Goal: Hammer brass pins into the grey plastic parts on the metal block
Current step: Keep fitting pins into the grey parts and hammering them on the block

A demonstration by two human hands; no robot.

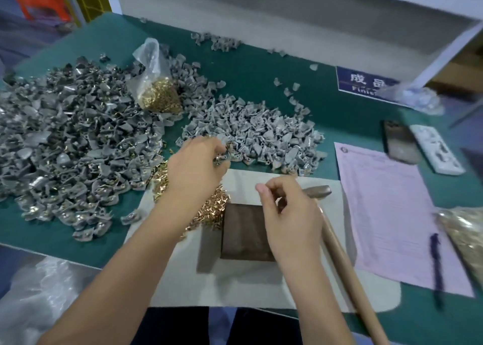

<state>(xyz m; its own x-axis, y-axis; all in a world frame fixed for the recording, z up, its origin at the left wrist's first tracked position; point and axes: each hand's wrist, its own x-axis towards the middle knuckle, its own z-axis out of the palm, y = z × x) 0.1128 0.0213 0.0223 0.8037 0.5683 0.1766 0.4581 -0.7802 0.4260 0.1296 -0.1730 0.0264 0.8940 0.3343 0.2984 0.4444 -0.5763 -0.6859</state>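
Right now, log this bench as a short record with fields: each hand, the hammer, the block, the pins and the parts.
left hand: reaching into the small pile of grey parts, fingers curled round a few pieces
right hand: over the metal block, fingers pinched; what they hold cannot be told
hammer: lying on the white mat, right of the block, unheld
metal block: on the mat, no part on it
loose brass pins: heaped left of the block
grey parts: small pile behind the mat
large pile: far left
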